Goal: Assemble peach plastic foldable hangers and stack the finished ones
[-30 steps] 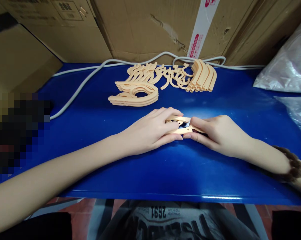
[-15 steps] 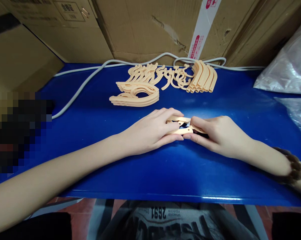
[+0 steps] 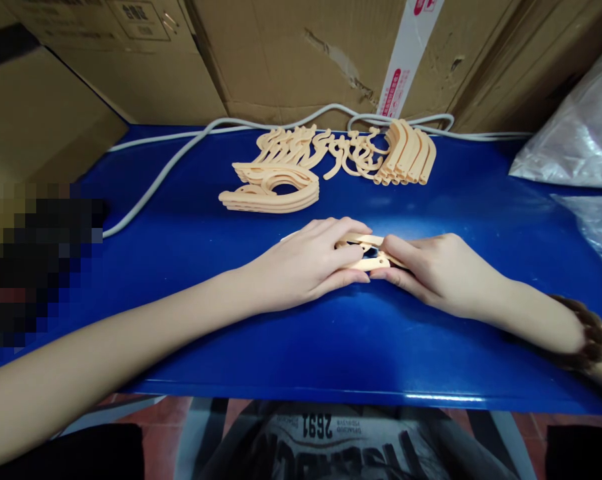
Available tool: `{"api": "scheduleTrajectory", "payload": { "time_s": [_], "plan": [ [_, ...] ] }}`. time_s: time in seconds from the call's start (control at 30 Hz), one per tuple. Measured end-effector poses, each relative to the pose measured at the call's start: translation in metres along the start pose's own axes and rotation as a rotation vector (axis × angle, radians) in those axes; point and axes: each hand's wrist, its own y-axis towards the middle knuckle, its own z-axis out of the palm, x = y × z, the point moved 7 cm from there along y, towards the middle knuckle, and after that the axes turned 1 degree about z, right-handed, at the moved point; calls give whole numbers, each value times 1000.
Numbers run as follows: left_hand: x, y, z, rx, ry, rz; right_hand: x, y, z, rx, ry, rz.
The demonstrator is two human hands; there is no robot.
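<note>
My left hand (image 3: 313, 263) is closed over a cream plastic hanger piece (image 3: 371, 265) with a small hole near its end. Most of that piece lies under the palm and fingers. A pale tip (image 3: 287, 237) shows past the back of this hand. Thumb and fingers of my right hand (image 3: 433, 270) pinch the right end of the parts, where a thin cream piece (image 3: 397, 262) meets the held one. The fingertips of both hands almost touch, and how the parts join is partly hidden.
Behind my hands lie stacked curved hanger arms (image 3: 271, 203), wavy pieces (image 3: 291, 147), loose hooks (image 3: 358, 157) and a row of bent arms (image 3: 405, 157) on the blue table (image 3: 301, 353). A white cable (image 3: 153, 193) runs along cardboard boxes (image 3: 301, 60). Plastic bags (image 3: 575, 127) stand at right.
Both hands and the held parts have shifted very slightly to the right. A pale tip now shows behind my left hand. The grip looks the same.
</note>
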Motion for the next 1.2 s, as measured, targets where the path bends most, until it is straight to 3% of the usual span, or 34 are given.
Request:
{"api": "scheduleTrajectory", "payload": {
  "time_s": [0.23, 0.53, 1.2],
  "plan": [
    [-2, 0, 1, 2, 12, 16, 9, -5, 0, -91, -75, -122],
    [-2, 0, -3, -20, -6, 29, 6, -3, -3, -66, -12, -56],
    [-1, 0, -3, -13, -10, 13, 5, -3, -3, -72, -33, -64]
  ]
}}
